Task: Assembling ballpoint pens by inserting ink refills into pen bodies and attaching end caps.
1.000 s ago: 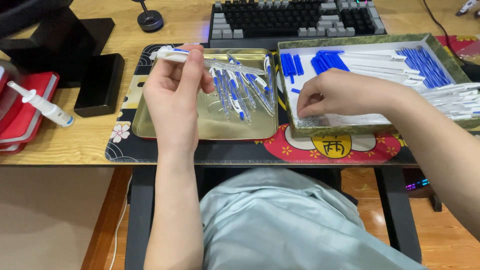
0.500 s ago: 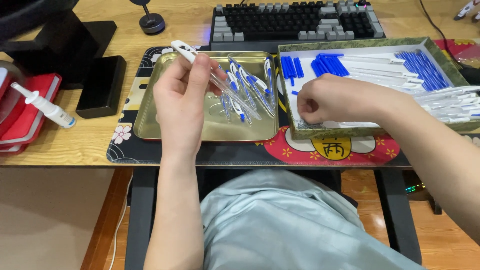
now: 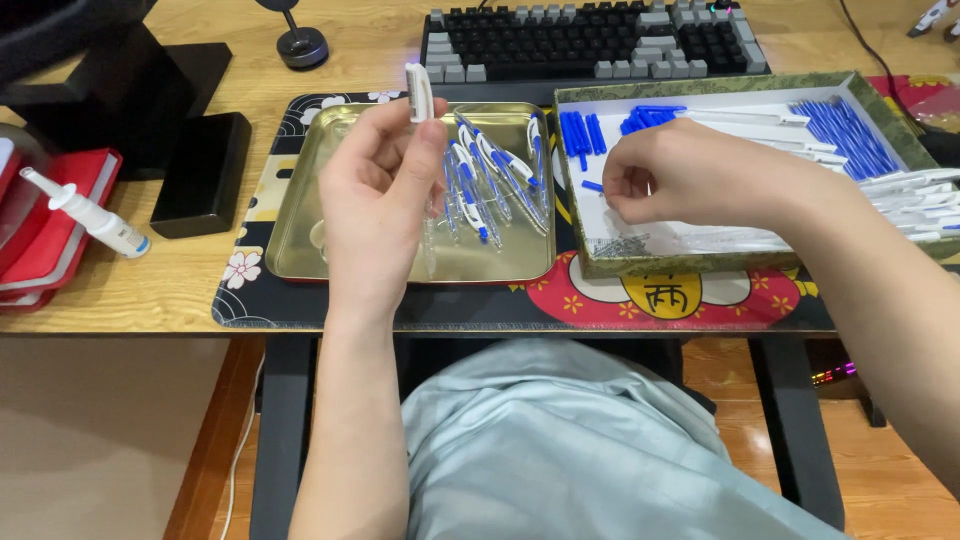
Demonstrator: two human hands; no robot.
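Gripping one white pen barrel [image 3: 420, 95], left hand [image 3: 375, 200]; right hand [image 3: 680, 180] pinching, contents unclear.

Black keyboard [image 3: 590, 40] lying along the far edge of the wooden tabletop [image 3: 150, 290]. Small round black stand [image 3: 300, 45] sitting just left of it. Black monitor base [image 3: 110, 90] standing at far left, a black block [image 3: 205, 170] resting beside it. White nasal spray bottle [image 3: 90, 215] lying tilted across a red notebook [image 3: 45, 230]. Patterned desk mat [image 3: 660, 300] covering the tabletop's middle.
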